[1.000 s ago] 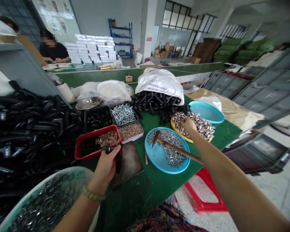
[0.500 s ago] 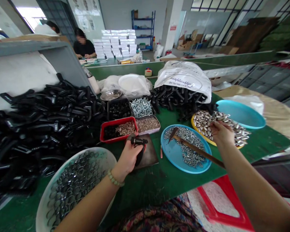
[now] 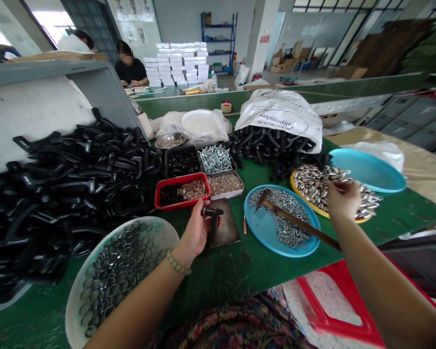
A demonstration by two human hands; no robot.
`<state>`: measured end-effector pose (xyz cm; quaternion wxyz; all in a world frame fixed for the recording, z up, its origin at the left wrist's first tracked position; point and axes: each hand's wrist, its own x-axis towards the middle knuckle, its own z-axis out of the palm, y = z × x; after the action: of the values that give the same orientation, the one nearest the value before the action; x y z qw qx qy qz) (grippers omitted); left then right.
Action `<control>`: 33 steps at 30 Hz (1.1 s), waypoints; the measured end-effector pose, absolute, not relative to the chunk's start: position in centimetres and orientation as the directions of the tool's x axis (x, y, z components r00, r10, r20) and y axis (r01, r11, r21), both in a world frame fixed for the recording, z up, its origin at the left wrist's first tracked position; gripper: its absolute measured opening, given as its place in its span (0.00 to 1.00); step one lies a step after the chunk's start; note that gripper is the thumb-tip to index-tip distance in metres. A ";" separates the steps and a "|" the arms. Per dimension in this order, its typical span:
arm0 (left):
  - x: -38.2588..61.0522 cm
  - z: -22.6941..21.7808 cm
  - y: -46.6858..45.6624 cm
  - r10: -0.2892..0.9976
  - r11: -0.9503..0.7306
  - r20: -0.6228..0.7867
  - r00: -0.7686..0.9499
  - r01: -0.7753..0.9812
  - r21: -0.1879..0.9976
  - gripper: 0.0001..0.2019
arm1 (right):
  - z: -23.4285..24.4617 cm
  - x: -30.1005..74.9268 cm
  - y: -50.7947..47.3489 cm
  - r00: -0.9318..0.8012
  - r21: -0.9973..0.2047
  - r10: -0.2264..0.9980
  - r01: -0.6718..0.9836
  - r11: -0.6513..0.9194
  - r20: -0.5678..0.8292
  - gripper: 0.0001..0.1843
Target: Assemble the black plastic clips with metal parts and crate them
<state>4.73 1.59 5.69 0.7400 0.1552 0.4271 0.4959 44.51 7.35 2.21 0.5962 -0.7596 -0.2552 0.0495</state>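
Note:
My left hand [image 3: 196,231] is closed around a black curved plastic handle [image 3: 213,224], its short cross-piece pointing right, above a dark metal plate [image 3: 229,224]. On the right, my right hand [image 3: 343,199] hovers at the near side of a yellow-rimmed tray [image 3: 317,209] heaped with shiny metal sleeves [image 3: 310,183]. Its thumb and fingers are pinched together, and whatever is between them is hidden. Between my hands, a blue tray [image 3: 256,231] holds small nuts [image 3: 294,236], with a wooden-handled hammer [image 3: 294,219] lying across it. A small pink-handled tool [image 3: 244,227] lies beside that tray.
Many black handles [image 3: 80,174] are piled at left, before a grey bin [image 3: 105,92]. A white tub [image 3: 74,291] holds metal rings. Behind the plate stand a red tray [image 3: 159,206] and a box of screws [image 3: 215,159]. A Polypropylene sack [image 3: 279,109] spills black parts. People sit farther back.
My right hand has turned and shifted slightly right over the metal sleeves, its fingers pinching in. My left hand has tilted the black handle a little. The whole view has shifted slightly.

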 end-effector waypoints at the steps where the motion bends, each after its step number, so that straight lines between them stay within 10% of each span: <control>1: 4.8 5.7 1.5 0.869 0.458 -0.475 0.142 -0.597 0.659 0.21 | 2.5 44.6 7.2 0.836 -0.905 0.484 0.386 -0.181 0.260 0.11; 8: 5.4 4.0 1.4 0.947 0.306 -0.318 0.034 -0.385 0.871 0.27 | 4.6 40.0 5.7 0.620 -0.870 0.755 0.472 -0.143 0.212 0.13; 11: 5.6 3.7 1.6 0.994 0.107 -0.103 0.038 -0.159 0.981 0.32 | 5.7 32.7 3.9 0.174 -0.968 0.980 0.244 0.055 0.099 0.14; 15: 5.5 4.3 1.6 0.988 -0.130 0.128 0.080 0.022 0.991 0.36 | 7.0 24.4 2.0 -0.216 -0.996 0.974 0.039 0.078 0.068 0.13; 24: 3.4 4.9 1.1 0.976 -0.207 0.198 0.087 0.108 0.972 0.34 | 7.4 20.4 2.9 -0.264 -0.989 0.953 -0.068 0.131 0.145 0.10; 33: 2.9 6.4 1.1 0.987 -0.154 0.151 0.052 0.058 0.986 0.24 | 7.6 19.5 3.2 -0.275 -0.993 0.955 0.074 -0.090 -0.107 0.13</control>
<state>2.93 1.07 6.37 0.4563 0.5637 0.4635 0.5091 19.45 3.19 7.55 0.3837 -0.4639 -0.5546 0.5745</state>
